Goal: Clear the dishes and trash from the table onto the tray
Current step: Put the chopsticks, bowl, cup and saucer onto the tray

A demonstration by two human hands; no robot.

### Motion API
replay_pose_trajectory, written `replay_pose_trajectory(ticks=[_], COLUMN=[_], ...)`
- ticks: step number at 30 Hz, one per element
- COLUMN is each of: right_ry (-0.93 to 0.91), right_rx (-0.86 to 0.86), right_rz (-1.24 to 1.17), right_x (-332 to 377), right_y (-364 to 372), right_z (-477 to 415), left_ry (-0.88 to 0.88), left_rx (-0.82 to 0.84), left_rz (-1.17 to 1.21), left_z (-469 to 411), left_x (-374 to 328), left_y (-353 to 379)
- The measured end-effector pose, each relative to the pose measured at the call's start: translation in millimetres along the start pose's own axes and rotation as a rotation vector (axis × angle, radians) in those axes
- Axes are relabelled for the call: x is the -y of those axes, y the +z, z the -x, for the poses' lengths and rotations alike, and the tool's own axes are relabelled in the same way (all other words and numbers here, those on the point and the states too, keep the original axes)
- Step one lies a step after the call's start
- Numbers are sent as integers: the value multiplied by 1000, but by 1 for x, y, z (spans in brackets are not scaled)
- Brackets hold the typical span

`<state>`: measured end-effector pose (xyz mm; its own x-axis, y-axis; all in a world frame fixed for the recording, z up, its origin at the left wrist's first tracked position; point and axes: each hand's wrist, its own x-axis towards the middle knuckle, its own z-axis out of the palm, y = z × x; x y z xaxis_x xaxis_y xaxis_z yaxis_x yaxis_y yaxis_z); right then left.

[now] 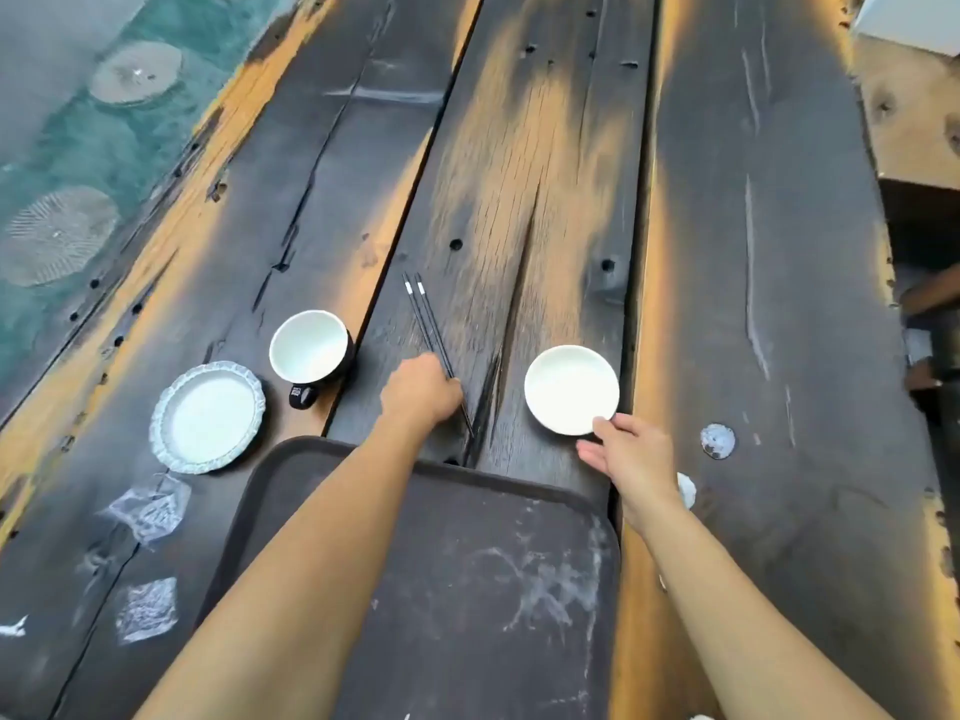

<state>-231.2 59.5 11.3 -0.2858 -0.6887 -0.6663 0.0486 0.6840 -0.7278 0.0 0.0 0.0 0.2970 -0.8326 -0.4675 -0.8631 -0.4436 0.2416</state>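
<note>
The dark tray (483, 579) lies at the table's near edge, under both my forearms. Just beyond it, my left hand (422, 391) is closed over the near end of a pair of black chopsticks (423, 314) lying on the wood. A small white dish (569, 387) sits to the right. My right hand (631, 457) holds its near rim, thumb on top and fingers at the edge below. A black cup with a white inside (311, 350) and a silver-rimmed plate (208, 415) stand to the left. Two clear plastic wrappers (150, 506) (148, 608) lie left of the tray.
A crumpled foil ball (717, 441) and a white scrap (687, 491) lie right of my right hand. The plank table's left edge drops to a teal floor (78, 148). Another person's arm (930, 298) shows at the right edge.
</note>
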Motion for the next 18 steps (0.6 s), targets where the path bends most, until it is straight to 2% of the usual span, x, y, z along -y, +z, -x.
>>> replay_pose_trajectory(ticks=[5,14,18], right_ry=[-19,-10,-40], right_rx=[-26,33,58], right_rz=[-74,-57,-5], right_x=[1,12,13], right_y=[-3,1,-2], right_z=[-22,-36,-39], left_ry=[-127,-102,-109], left_rx=[-13,-5,-60], left_rz=[109,-51,61], left_z=[-27,-51,-65], left_x=[-4,13,16], left_y=[8,-15,-17])
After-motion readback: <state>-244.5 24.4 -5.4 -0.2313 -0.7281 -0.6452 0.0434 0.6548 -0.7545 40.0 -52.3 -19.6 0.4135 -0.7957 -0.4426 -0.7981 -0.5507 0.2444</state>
